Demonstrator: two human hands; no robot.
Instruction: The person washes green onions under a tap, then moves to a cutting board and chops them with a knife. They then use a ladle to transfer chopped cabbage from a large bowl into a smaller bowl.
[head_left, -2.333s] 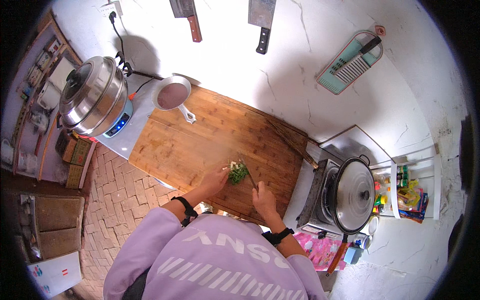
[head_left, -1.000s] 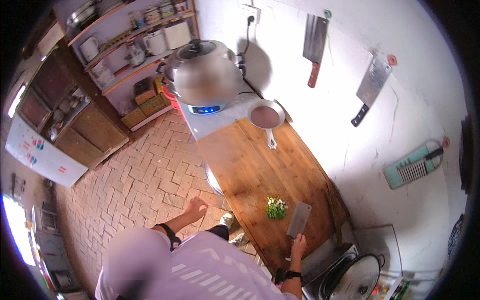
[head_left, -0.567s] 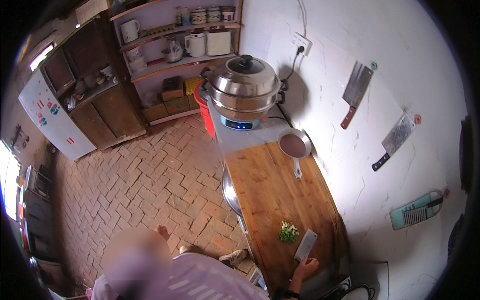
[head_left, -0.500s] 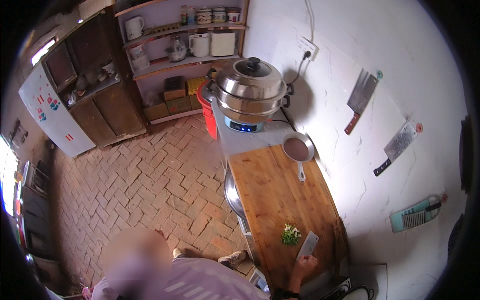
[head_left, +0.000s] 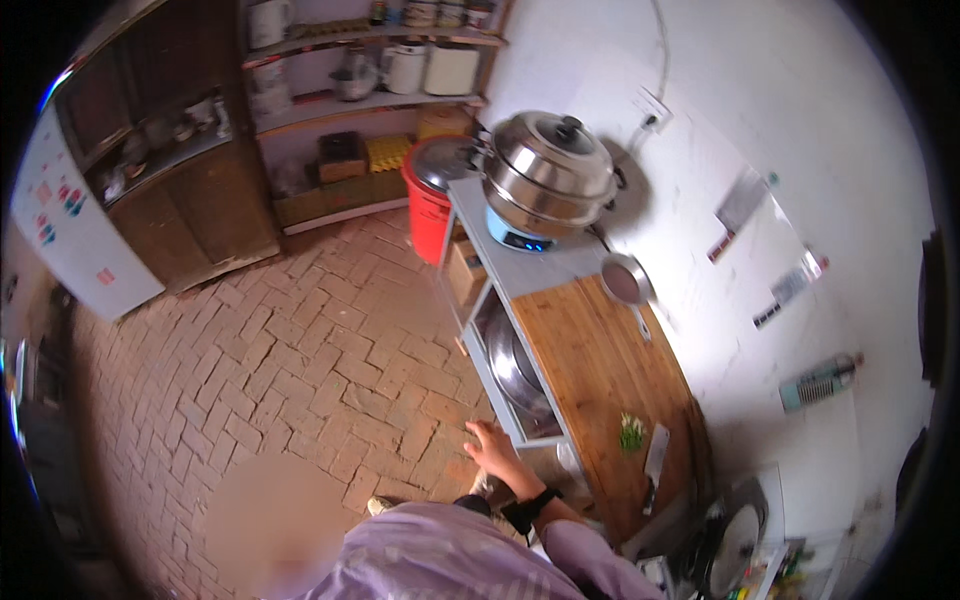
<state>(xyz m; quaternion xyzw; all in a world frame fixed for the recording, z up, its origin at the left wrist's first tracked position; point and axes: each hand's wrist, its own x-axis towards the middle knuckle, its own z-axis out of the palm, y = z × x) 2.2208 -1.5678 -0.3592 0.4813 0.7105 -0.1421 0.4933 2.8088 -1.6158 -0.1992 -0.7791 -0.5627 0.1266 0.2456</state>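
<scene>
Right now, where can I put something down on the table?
The board is bare between pan and greens; a small grey patch shows between steamer and board. It's crowded where greens and knife lie close together, towards the lidded wok.

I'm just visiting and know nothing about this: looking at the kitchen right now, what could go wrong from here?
A cut: the cleaver lies on the wooden board beside the chopped greens, so the empty right hand might catch its blade when reaching there.

A burn: the steel steamer sits on a blue cooker with lit lights, so it may be hot.

A knock: the small pan's handle points over the board and could get bumped.
</scene>
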